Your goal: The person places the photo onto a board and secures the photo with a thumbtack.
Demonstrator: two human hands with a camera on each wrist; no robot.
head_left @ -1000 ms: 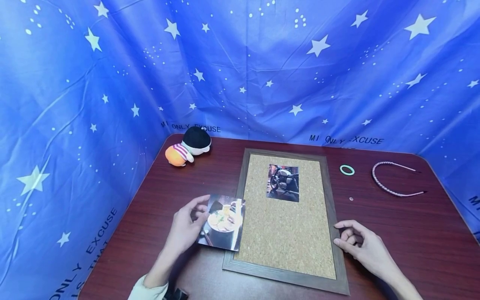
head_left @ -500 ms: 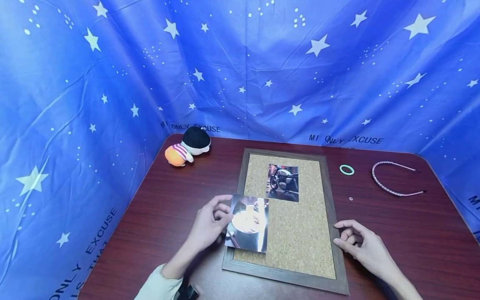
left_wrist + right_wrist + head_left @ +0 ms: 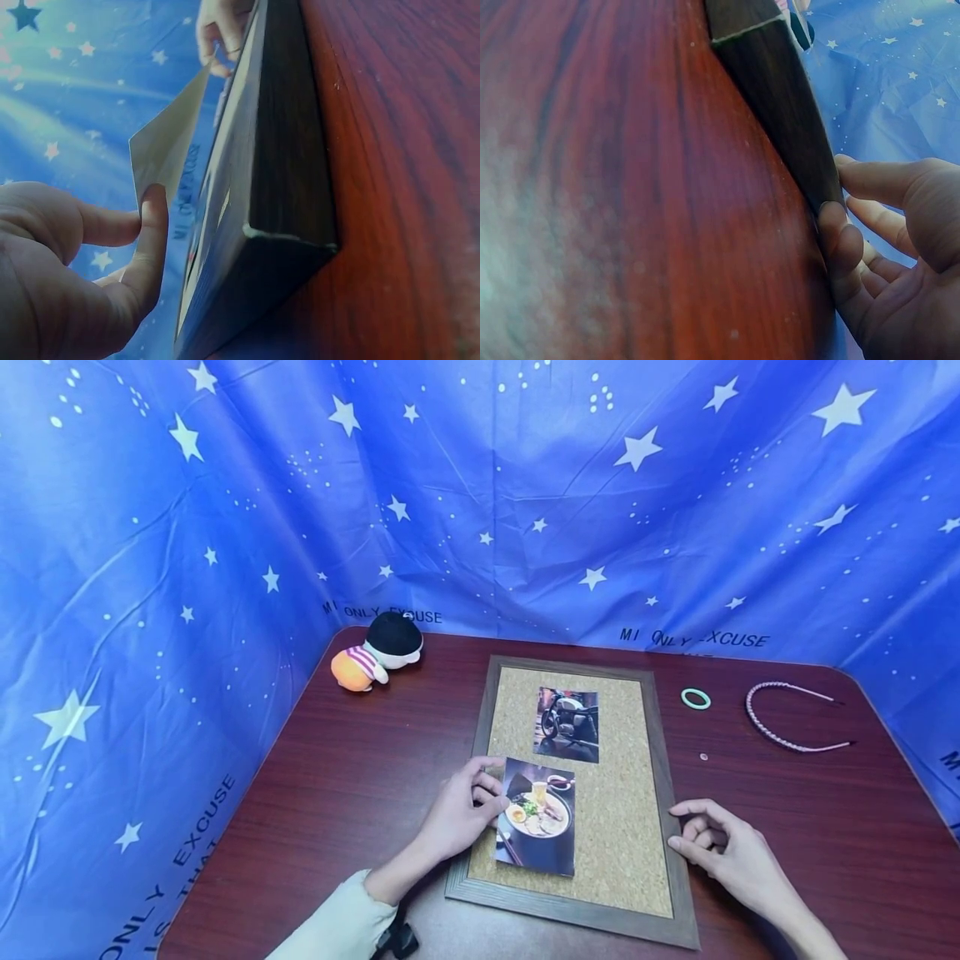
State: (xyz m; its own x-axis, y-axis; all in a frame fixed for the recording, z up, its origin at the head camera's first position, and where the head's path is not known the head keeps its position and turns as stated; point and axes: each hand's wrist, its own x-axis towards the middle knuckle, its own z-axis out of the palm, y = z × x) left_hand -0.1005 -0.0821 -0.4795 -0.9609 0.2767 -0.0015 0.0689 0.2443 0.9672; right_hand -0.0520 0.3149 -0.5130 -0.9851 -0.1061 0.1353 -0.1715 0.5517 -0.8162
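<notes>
The head view looks forward and down from above the near side of the tabletop (image 3: 375,735), far enough back to take in the whole frame (image 3: 577,913), both hands and the starry curtain (image 3: 480,460) behind. The left wrist view sits low, close to the left hand (image 3: 461,806), turned sideways towards the curtain; it shares the ramen photo (image 3: 536,818) with the head view, from its pale underside. The right wrist view, also low and sideways, lies close to the right hand (image 3: 735,860); both wrist views share the frame's side
</notes>
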